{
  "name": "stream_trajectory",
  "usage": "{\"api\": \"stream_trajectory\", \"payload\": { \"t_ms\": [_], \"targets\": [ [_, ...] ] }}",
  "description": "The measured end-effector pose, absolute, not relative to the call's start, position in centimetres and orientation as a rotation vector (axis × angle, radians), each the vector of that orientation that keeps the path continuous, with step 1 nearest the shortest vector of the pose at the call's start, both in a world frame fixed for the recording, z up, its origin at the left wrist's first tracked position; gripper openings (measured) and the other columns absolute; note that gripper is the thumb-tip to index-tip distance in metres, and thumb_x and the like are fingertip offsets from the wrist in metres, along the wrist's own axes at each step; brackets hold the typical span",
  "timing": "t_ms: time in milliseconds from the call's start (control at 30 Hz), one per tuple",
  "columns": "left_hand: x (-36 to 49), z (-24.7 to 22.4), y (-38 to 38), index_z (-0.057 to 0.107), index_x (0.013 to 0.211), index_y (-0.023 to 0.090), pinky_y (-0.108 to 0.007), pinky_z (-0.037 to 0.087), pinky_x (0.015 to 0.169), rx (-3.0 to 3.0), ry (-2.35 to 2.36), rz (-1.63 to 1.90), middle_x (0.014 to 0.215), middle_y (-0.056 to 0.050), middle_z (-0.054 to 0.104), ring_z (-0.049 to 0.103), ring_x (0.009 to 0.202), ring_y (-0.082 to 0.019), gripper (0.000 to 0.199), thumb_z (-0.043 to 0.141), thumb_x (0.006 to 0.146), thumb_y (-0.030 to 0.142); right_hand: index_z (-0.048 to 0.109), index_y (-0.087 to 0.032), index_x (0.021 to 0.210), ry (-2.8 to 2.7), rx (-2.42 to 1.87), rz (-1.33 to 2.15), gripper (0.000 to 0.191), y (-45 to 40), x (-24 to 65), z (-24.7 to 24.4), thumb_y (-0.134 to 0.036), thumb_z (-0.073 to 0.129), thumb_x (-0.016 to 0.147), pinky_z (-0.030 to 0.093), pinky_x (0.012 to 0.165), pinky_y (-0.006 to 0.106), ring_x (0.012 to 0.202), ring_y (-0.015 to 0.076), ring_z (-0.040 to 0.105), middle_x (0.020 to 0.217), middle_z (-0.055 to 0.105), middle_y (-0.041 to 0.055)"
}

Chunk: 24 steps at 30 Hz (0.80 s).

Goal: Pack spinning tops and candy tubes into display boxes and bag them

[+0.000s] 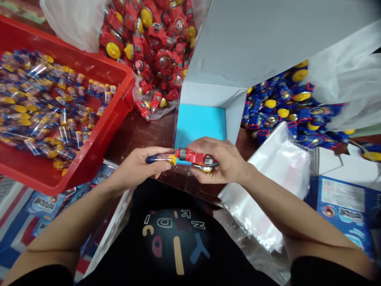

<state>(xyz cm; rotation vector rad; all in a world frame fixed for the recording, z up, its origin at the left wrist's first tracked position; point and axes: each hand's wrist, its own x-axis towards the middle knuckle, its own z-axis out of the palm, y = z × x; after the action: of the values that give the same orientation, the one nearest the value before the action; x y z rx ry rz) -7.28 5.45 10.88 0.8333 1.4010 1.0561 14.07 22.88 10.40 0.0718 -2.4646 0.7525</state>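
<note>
My left hand (142,167) is closed round a small clear tube (162,159) with a dark blue end and a yellow end. My right hand (218,160) grips a red toy (196,157) with grey and yellow parts. The yellow end of the tube meets the grey-and-red tip of the toy, or lies right beside it; I cannot tell whether they are joined. Both hands are in front of my body, at the near side of an upright white box (212,95) with a light blue bottom (202,119). My fingers hide part of each item.
On the left stands a red crate (119,91) of similar tubes. Red toys (157,43) are heaped behind it, and blue toys (276,103) lie right of the box. Clear plastic bags (268,182) and printed blue packaging (342,206) lie at the right.
</note>
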Motion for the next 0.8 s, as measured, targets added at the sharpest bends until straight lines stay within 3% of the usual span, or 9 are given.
{"api": "stream_trajectory", "payload": {
  "t_ms": [100, 200, 400, 467, 533, 567, 633, 733, 800],
  "targets": [
    [-7.2, 11.5, 6.2, 0.08, 0.12, 0.017, -0.021, 0.047, 0.054, 0.874, 1.432, 1.06, 0.068, 0.0, 0.068, 0.057, 0.057, -0.01, 0.037, 0.081, 0.089, 0.038, 0.058, -0.025, 0.137, -2.512, 0.106, 0.582, 0.054, 23.2, 14.5, 10.5, -0.037, 0.077, 0.088, 0.06, 0.067, 0.027, 0.093, 0.0191, 0.077, 0.112, 0.077, 0.0062],
    [-7.1, 11.3, 6.8, 0.081, 0.112, 0.017, -0.024, 0.056, 0.071, 1.142, 1.471, 1.1, 0.094, -0.005, 0.078, 0.07, 0.078, -0.014, 0.025, 0.08, 0.092, 0.033, 0.059, -0.024, 0.132, -2.482, 0.135, 0.636, 0.048, 22.9, 14.3, 10.4, -0.033, 0.076, 0.088, 0.058, 0.065, 0.026, 0.088, 0.0172, 0.075, 0.109, 0.076, 0.006],
    [-7.2, 8.7, 7.2, 0.075, 0.128, 0.018, -0.027, 0.059, 0.086, 1.902, 1.567, 1.354, 0.109, -0.009, 0.076, 0.071, 0.095, -0.016, 0.032, 0.077, 0.096, 0.019, 0.054, -0.017, 0.131, -2.294, -0.449, 1.725, 0.037, 22.5, 13.7, 10.4, -0.041, 0.062, 0.104, 0.053, 0.056, 0.02, 0.062, 0.0083, 0.063, 0.089, 0.071, 0.0009],
    [-7.5, 7.8, 7.3, 0.074, 0.128, 0.018, -0.027, 0.059, 0.087, 1.913, 1.54, 1.348, 0.11, -0.009, 0.076, 0.072, 0.096, -0.017, 0.033, 0.077, 0.096, 0.021, 0.045, -0.017, 0.148, -2.346, -0.478, 1.811, 0.055, 23.1, 14.1, 10.6, -0.051, 0.058, 0.106, 0.061, 0.064, 0.025, 0.076, 0.0127, 0.071, 0.107, 0.072, 0.0081],
    [-7.9, 7.2, 7.6, 0.076, 0.125, 0.018, -0.026, 0.059, 0.086, 1.733, 1.533, 1.307, 0.109, -0.009, 0.077, 0.073, 0.095, -0.017, 0.03, 0.078, 0.096, 0.027, 0.028, -0.022, 0.164, -2.46, -0.318, 1.532, 0.085, 24.2, 14.8, 10.7, -0.062, 0.066, 0.099, 0.066, 0.086, 0.039, 0.114, 0.0245, 0.072, 0.143, 0.06, 0.0189],
    [-8.1, 7.0, 7.7, 0.077, 0.124, 0.019, -0.026, 0.058, 0.085, 1.598, 1.534, 1.277, 0.109, -0.008, 0.078, 0.074, 0.095, -0.017, 0.029, 0.078, 0.097, 0.03, 0.022, -0.026, 0.168, -2.519, -0.203, 1.3, 0.097, 24.7, 15.1, 10.8, -0.064, 0.071, 0.094, 0.064, 0.098, 0.047, 0.134, 0.0312, 0.064, 0.157, 0.049, 0.0209],
    [-8.2, 7.0, 7.9, 0.078, 0.122, 0.02, -0.026, 0.058, 0.086, 1.34, 1.501, 1.21, 0.109, -0.007, 0.08, 0.075, 0.096, -0.017, 0.03, 0.078, 0.097, 0.037, 0.023, -0.033, 0.17, -2.606, -0.012, 0.803, 0.097, 25.8, 15.7, 10.7, -0.057, 0.077, 0.092, 0.057, 0.11, 0.057, 0.153, 0.0384, 0.045, 0.169, 0.035, 0.0184],
    [-8.0, 7.5, 8.1, 0.08, 0.119, 0.021, -0.026, 0.058, 0.087, 1.143, 1.398, 1.112, 0.11, -0.007, 0.08, 0.075, 0.096, -0.018, 0.032, 0.08, 0.095, 0.042, 0.039, -0.033, 0.162, -2.647, 0.184, 0.367, 0.066, 26.6, 16.0, 10.4, -0.031, 0.067, 0.102, 0.064, 0.097, 0.046, 0.138, 0.0308, 0.062, 0.154, 0.058, 0.0145],
    [-7.7, 8.1, 8.1, 0.08, 0.117, 0.02, -0.025, 0.056, 0.083, 1.17, 1.356, 1.094, 0.108, -0.007, 0.079, 0.073, 0.092, -0.016, 0.029, 0.079, 0.095, 0.04, 0.049, -0.027, 0.152, -2.643, 0.222, 0.369, 0.052, 26.4, 15.9, 9.9, -0.029, 0.067, 0.103, 0.065, 0.08, 0.033, 0.114, 0.0236, 0.074, 0.132, 0.072, 0.0114]
  ]
}}
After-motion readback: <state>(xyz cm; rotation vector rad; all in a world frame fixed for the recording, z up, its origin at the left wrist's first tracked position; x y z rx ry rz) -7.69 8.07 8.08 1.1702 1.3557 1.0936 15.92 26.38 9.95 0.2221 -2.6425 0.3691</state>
